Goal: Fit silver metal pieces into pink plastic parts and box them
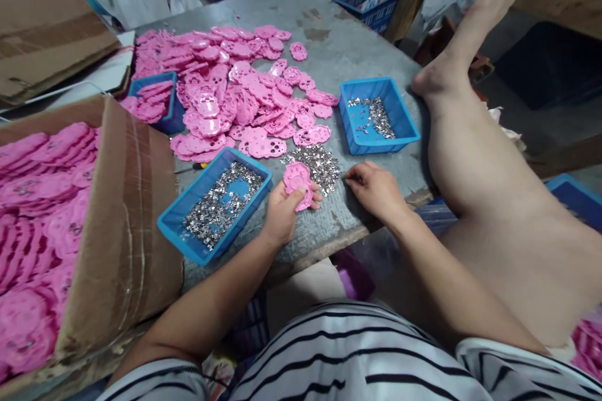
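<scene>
Pink moulded piece (pixel 296 179), one: pinched between thumb and fingers of the left hand (pixel 281 213), long axis pointed roughly away from the body. Metal bits (pixel 320 166), one heap: set beyond and between the hands, flanked closely by both. Right hand (pixel 376 191): fingertips pressed together, any content hidden. Bare tabletop (pixel 327 222): framed between hands and near edge.

Just one head cam, fairly close, above and behind the grip of the left hand (pixel 281 210), facing forward and down.
</scene>
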A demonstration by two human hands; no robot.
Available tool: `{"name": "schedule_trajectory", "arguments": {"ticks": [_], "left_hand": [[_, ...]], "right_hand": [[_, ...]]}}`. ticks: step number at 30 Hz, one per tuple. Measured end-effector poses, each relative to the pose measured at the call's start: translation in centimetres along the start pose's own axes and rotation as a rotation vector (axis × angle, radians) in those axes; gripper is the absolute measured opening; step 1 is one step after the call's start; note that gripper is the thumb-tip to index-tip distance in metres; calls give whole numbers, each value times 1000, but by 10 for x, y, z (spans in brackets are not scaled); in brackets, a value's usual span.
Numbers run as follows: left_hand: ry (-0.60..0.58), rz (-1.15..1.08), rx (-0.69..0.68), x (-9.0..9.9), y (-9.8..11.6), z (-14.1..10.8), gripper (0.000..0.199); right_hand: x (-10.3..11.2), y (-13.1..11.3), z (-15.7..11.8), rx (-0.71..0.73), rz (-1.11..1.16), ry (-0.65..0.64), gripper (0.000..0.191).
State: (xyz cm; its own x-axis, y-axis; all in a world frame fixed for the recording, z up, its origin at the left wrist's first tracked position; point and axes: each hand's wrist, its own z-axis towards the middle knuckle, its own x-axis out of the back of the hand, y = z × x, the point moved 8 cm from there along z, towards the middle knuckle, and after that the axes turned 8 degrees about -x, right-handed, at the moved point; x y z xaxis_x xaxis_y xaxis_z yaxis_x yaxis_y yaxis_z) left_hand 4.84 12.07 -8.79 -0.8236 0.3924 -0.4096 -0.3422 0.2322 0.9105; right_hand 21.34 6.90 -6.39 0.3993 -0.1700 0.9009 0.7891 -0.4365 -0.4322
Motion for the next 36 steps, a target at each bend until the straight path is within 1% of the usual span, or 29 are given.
{"name": "schedule_trajectory", "arguments": {"ticks": [4, 10, 16, 18, 22, 26, 29, 32, 36], "left_hand": [[-1, 2, 42, -1, -1, -1, 27], [-15, 8, 55, -2, -3, -2, 24], [-35, -42, 86, -5, -4, -3, 24], [-35, -60, 98, -5, -4, -3, 25], [-23, -78, 112, -3, -5, -3, 29], [-28, -75, 115, -4, -4, -3, 29], [-24, -76, 121, -5, -4, -3, 31], [-19, -76, 123, -5, -4, -3, 32], [-31, -79, 116, -5, -4, -3, 33]], "right_hand": [[0, -2, 2, -30, -58, 3, 16], [-4, -11, 1, -80, -137, -50, 17], [-6, -13, 2, -14, -145, -38, 17], [-5, -10, 2, 5, -109, -15, 16], [-1, -3, 6, 39, 54, 26, 12], [-2, 5, 15, -32, 171, 4, 7], [-3, 3, 19, -37, 242, 10, 6], [-2, 0, 21, -17, 318, 22, 10], [-1, 3, 21, -34, 386, 10, 18]]}}
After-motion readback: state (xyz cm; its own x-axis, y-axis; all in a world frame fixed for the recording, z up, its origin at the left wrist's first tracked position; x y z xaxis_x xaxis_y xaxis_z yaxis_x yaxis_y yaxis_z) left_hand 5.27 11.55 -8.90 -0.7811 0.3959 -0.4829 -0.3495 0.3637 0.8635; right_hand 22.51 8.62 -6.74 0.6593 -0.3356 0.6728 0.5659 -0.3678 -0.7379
